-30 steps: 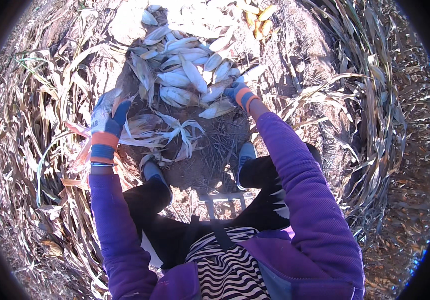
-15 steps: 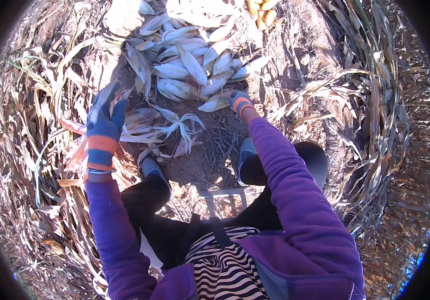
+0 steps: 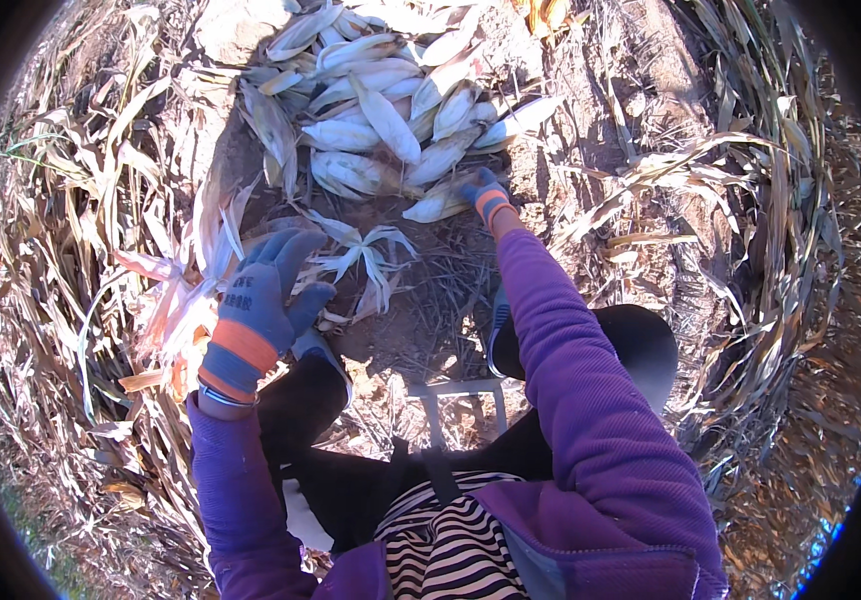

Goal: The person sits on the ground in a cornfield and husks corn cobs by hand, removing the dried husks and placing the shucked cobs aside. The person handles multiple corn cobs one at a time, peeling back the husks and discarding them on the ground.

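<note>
A heap of corn ears in pale dry husks [image 3: 371,110] lies on the ground ahead of me. My right hand [image 3: 483,192], in a grey glove with orange bands, is closed round the right end of one husked ear of corn [image 3: 439,203] at the heap's near edge. My left hand [image 3: 279,285], gloved alike, hovers with its fingers apart and nothing in them. Just beyond it, peeled-back husks [image 3: 366,252] spread out on the soil. More loose husks [image 3: 173,300], some pinkish, lie to the left of that hand.
Bare yellow corn cobs [image 3: 548,14] show at the top edge. Dry stalks and leaves bank up on the left [image 3: 81,260] and right [image 3: 781,220]. My feet stand apart, with a metal frame [image 3: 456,388] between my legs.
My left hand has moved right and toward me, still open. The right hand remains at the same ear at the heap's edge, with little shift.
</note>
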Demonstrator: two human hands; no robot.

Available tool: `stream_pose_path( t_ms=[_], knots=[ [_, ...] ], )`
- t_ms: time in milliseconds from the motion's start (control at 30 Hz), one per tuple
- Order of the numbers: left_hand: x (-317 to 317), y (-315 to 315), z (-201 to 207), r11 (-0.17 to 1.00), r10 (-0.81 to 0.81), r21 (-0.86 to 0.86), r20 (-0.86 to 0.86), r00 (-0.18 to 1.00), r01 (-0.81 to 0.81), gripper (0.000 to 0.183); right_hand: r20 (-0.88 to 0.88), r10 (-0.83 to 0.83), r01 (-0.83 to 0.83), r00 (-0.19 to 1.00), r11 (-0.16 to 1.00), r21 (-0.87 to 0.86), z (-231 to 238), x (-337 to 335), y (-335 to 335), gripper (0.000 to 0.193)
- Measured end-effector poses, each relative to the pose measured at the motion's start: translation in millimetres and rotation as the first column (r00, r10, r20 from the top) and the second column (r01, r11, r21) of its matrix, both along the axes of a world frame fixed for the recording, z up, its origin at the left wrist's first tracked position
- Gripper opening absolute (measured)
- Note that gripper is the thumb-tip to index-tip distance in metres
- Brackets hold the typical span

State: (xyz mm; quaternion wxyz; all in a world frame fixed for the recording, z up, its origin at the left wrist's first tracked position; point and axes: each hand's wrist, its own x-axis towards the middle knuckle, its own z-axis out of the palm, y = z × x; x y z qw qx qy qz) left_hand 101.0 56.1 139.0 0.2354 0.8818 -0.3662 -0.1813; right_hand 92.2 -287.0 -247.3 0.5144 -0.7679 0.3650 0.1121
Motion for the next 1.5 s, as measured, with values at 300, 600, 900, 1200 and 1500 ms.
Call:
stream_pose_path(
  t_ms=[300, 600, 900, 1200, 1500],
  knots=[
    [2, -24, 0, 0.997, -0.062, -0.036, 0.019, 0.998, 0.062, 0.041, -0.054, -0.112, 0.105, 0.992, 0.987, -0.12, -5, -2, -33, 0.051],
    [2, -28, -3, 0.995, -0.084, -0.059, -0.006, 0.996, 0.084, 0.038, 0.417, -0.435, 0.38, 0.798, 0.9, 0.213, 29, -11, 19, 0.022],
    [-3, -21, -11, 0.99, -0.093, -0.106, 0.015, 0.996, 0.094, 0.036, 0.609, -0.392, 0.222, 0.69, 0.915, 0.338, 69, 5, 64, 0.024],
    [0, -4, -21, 0.987, -0.084, -0.138, 0.01, 0.996, 0.084, 0.035, 0.508, -0.278, 0.021, 0.815, 0.891, 0.454, 84, -15, 85, 0.027],
    [2, -3, -44, 0.985, 0.039, -0.173, 0.069, 0.997, -0.026, 0.029, 0.691, -0.071, -0.135, 0.719, 0.961, 0.24, 168, -10, 125, 0.02]
  ],
)
